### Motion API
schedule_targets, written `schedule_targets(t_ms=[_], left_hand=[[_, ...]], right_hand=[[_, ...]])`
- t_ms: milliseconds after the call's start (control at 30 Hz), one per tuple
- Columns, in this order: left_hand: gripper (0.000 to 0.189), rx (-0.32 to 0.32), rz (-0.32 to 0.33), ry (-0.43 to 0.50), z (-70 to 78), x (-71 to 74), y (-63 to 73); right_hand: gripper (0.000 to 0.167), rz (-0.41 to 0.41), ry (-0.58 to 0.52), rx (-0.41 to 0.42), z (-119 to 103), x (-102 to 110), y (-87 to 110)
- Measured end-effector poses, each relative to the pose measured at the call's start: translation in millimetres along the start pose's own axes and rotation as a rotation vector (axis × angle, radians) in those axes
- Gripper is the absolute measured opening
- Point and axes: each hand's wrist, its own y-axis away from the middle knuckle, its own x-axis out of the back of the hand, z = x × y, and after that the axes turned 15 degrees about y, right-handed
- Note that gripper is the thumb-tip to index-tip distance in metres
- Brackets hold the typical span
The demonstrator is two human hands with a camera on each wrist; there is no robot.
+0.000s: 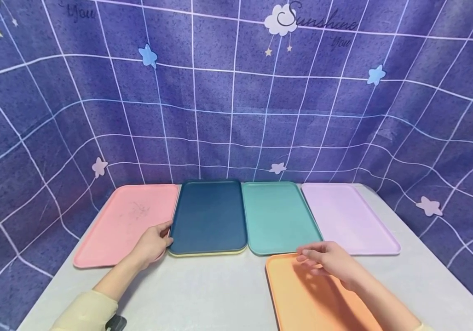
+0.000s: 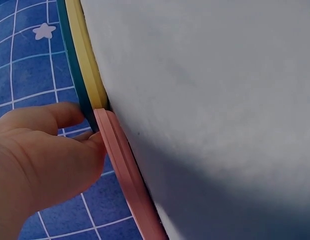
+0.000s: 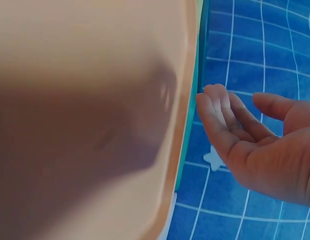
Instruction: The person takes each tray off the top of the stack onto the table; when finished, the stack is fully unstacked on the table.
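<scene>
My left hand [image 1: 150, 243] touches the left edge of a navy tray [image 1: 208, 216], beside the right rim of a pink tray [image 1: 126, 220]. Beneath the navy tray, a thin strip of a yellow tray [image 2: 87, 55] shows. In the left wrist view some fingertips are hidden behind the pink rim. Over the upper part of an orange tray [image 1: 302, 285] hovers my right hand [image 1: 329, 262], its fingers loosely bent and nothing in them. The right wrist view shows that hand apart from the orange rim.
A teal tray [image 1: 279, 218] lies right of the navy one, and a lilac tray [image 1: 348, 218] beyond it. All lie on a white table [image 1: 203, 294]. A purple-blue gridded curtain [image 1: 216, 92] rises behind them and at both sides.
</scene>
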Motion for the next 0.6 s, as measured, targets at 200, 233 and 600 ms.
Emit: schedule_targets(t_ms=[200,233,600], left_hand=[[0.061,-0.001,-0.002,0.002,1.1,-0.8,-2.0],[0.061,-0.002,-0.003,0.004,1.2,-0.8,-1.9],[0.060,0.005,0.004,-0.006,2.6,-2.1,0.5]], right_hand=[[0.036,-0.019,0.028,0.033,-7.1,-10.8,-16.3],[0.035,-0.020,0.035,0.037,-9.0,-12.4,-19.1],[0.033,0.032,0.096,0.062,-21.6,-29.3,-53.5]])
